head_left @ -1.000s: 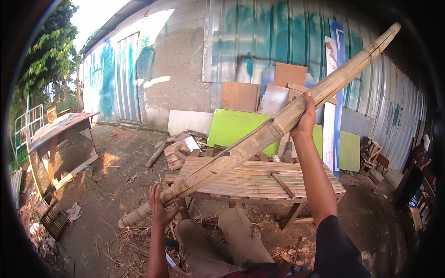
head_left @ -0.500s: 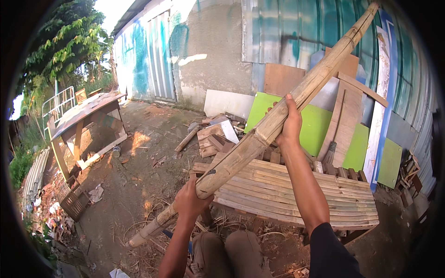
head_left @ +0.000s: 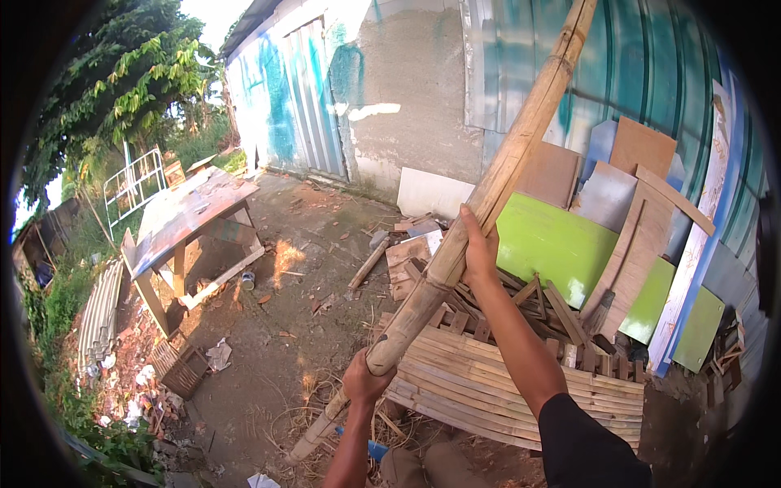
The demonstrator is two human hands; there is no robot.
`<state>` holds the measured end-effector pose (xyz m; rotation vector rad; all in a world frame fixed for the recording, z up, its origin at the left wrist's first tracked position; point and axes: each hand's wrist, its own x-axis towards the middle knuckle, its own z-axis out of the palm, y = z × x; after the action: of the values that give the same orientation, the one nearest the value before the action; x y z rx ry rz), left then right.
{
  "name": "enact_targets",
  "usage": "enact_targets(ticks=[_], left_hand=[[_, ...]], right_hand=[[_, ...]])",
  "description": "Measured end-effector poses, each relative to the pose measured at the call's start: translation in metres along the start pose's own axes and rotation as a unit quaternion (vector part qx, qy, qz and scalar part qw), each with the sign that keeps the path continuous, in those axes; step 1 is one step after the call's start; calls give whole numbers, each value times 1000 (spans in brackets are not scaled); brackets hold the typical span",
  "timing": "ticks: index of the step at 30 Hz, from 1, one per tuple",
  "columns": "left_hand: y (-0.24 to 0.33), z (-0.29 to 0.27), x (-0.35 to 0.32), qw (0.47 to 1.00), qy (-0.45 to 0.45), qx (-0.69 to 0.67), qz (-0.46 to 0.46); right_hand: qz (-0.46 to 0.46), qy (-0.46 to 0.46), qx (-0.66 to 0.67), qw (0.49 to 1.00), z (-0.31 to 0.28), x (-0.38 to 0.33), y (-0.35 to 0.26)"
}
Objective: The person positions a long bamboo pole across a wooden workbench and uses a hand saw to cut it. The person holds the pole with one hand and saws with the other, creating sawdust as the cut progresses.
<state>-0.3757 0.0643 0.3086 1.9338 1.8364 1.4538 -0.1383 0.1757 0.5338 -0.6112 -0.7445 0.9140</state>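
A long, thick bamboo pole [head_left: 502, 175] slants across the view, from low near my knees up to the corrugated wall at the upper right. My left hand [head_left: 368, 377] is closed round its lower part. Farther up, my right hand [head_left: 480, 246] grips the same pole, its thumb lying along the near side. Beneath the pole and my right forearm is a low bench [head_left: 521, 382] topped with bamboo slats. Part of that bench is hidden by the arm. Something blue [head_left: 376, 450] shows beside my left forearm, mostly covered.
A worn wooden table [head_left: 191, 213] stands at the left, near a broken crate [head_left: 181, 370] and rubble. Scrap wood [head_left: 407, 264] lies beyond the bench. Green boards [head_left: 555, 244] and a long white-and-blue plank [head_left: 691, 244] lean against the corrugated wall [head_left: 643, 65].
The pole has swung steeper, its upper end moving left. Both hands keep hold of it. The view has turned left, so the surroundings sit farther right.
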Motion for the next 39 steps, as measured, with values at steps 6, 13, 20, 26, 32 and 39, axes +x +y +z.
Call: enact_targets(ticks=[6,13,20,26,32,39], left_hand=[[38,-63,44,994,-15,-29,-103],[103,-98,39,983,9,-15,-180],[109,-94,29,971,31,-50,-230],[109,-99,71,971,21,-88,-222],[133,-110,85,966,-5,-131,-225],[119,-113,62,968,-18,-83,-237]], right_hand=[[-74,-28,-117,990,107,46,-9],[-29,-78,-187,979,174,54,-42],[-23,-186,-250,950,210,43,-49],[-96,-165,-309,931,259,47,-67],[-45,-140,-329,933,260,63,-83],[-34,-133,-340,930,237,63,-58]])
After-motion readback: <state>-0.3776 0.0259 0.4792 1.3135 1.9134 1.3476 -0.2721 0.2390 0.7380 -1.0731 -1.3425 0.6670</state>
